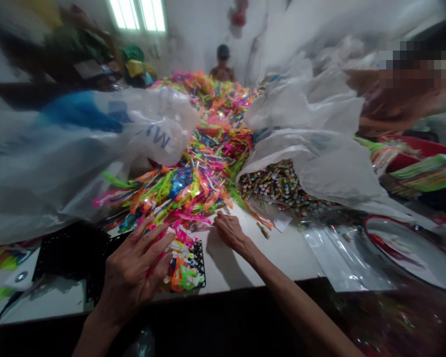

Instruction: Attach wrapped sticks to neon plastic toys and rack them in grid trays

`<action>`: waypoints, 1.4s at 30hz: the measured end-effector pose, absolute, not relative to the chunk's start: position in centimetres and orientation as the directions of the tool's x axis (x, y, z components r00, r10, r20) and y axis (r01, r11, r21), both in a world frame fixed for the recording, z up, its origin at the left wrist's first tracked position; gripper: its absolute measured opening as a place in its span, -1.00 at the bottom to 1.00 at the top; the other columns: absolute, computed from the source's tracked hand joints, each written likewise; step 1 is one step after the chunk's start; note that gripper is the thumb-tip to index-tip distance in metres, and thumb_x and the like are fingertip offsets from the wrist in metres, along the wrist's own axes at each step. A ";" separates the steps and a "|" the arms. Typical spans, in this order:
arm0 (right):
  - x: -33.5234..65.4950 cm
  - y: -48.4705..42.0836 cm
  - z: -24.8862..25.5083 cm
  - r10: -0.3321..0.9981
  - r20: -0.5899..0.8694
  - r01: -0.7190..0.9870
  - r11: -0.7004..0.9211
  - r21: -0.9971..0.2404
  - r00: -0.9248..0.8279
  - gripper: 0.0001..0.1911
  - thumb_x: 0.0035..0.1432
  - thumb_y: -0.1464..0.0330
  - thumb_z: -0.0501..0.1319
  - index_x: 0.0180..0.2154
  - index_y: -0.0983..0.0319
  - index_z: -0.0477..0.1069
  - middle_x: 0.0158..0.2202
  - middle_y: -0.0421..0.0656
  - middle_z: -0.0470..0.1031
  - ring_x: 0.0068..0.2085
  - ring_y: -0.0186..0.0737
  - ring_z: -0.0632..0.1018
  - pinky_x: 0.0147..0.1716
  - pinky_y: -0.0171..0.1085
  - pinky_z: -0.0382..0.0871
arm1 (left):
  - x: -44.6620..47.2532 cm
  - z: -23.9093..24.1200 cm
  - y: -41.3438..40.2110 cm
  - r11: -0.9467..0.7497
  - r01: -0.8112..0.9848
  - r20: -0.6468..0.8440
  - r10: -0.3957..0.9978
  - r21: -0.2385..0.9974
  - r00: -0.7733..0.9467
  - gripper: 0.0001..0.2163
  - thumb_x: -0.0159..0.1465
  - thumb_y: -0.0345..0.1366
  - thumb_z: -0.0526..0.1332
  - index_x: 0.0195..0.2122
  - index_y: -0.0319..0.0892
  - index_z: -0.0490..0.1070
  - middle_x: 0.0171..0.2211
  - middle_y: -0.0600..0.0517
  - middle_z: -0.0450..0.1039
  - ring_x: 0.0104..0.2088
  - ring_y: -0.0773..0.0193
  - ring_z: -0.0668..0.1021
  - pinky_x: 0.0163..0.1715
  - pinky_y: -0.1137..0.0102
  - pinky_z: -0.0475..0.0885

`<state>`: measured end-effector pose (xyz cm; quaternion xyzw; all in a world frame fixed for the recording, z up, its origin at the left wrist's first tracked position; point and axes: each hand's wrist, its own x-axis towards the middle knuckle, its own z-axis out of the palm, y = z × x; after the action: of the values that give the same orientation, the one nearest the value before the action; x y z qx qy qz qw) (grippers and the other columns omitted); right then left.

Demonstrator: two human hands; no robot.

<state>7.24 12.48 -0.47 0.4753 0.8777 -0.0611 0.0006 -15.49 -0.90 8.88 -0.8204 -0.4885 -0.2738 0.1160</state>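
Observation:
My left hand [136, 265] is over the left part of a small black lattice basket [199, 263]. Its fingers are apart, with pink plastic showing between thumb and fingers. Small white, orange, green and pink plastic pieces [184, 275] lie in the basket. On the white tabletop, my right hand [228, 230] is at the near edge of a heap of bright plastic items [178, 191]. Its fingers are curled together by the end of a pink strip; what they pinch, if anything, is too small to make out.
A white plastic sack [152, 116] stands left; another sack [319, 158] spills small patterned cylinders [271, 183] at right. Clear plastic bags [342, 253] and an enamel basin [409, 253] sit on the right. One person [223, 69] is behind the heap, another [397, 104] at right.

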 end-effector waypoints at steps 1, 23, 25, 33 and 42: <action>8.6 12.1 -0.6 0.852 -0.078 0.855 0.512 -0.087 -0.518 -0.75 0.14 0.56 -0.02 -0.26 0.29 0.40 -0.20 0.01 0.44 -0.27 -0.18 0.47 -0.35 -0.27 0.22 | -15.4 8.8 -0.8 -0.491 0.867 0.569 0.738 0.086 0.362 -0.59 0.20 -0.37 0.13 0.10 -0.04 0.25 0.05 0.00 0.37 0.17 0.02 0.27 0.10 0.03 0.28; 6.5 6.7 -1.5 0.912 -0.030 0.342 0.123 -0.932 -0.410 -0.94 0.00 0.43 0.09 -0.46 0.26 0.32 -0.55 -0.27 0.32 -0.49 -0.37 0.34 -0.52 -0.43 0.12 | -14.5 8.9 -0.3 -0.483 0.867 0.580 0.743 0.119 0.334 -0.60 0.21 -0.37 0.12 0.10 -0.01 0.26 0.04 0.00 0.38 0.15 0.00 0.31 0.14 0.03 0.23; 6.0 6.6 -2.1 0.916 -0.021 0.366 0.139 -0.920 -0.401 -0.91 -0.01 0.44 0.08 -0.38 0.25 0.32 -0.55 -0.28 0.33 -0.50 -0.36 0.34 -0.53 -0.42 0.11 | -14.7 8.8 -0.4 -0.480 0.868 0.575 0.748 0.126 0.331 -0.59 0.21 -0.37 0.12 0.10 -0.02 0.26 0.04 0.00 0.37 0.14 0.01 0.31 0.14 0.03 0.23; 4.1 5.2 -1.8 0.886 -0.012 0.742 0.380 -0.552 -0.463 -0.77 0.06 0.48 0.00 -0.18 0.25 0.23 -0.41 -0.10 0.50 -0.44 -0.18 0.47 -0.48 -0.32 0.09 | -14.5 8.8 -0.4 -0.468 0.876 0.562 0.757 0.112 0.333 -0.57 0.20 -0.33 0.13 0.12 -0.02 0.23 0.07 0.00 0.36 0.16 0.00 0.29 0.13 0.04 0.24; 5.3 9.2 -0.2 0.834 -0.035 0.712 0.446 -0.543 -0.550 -0.44 -0.03 0.53 0.07 0.07 0.19 0.16 -0.15 -0.12 0.49 -0.17 -0.19 0.50 -0.30 -0.34 0.27 | -14.5 8.8 -0.1 -0.458 0.886 0.557 0.756 0.074 0.344 -0.59 0.23 -0.31 0.09 0.13 -0.06 0.22 0.10 0.01 0.34 0.18 0.03 0.26 0.12 0.07 0.24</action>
<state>5.32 9.24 -0.16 0.4591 0.8419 -0.2572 -0.1195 -14.54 -0.09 8.78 -0.8107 -0.5063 -0.2679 0.1215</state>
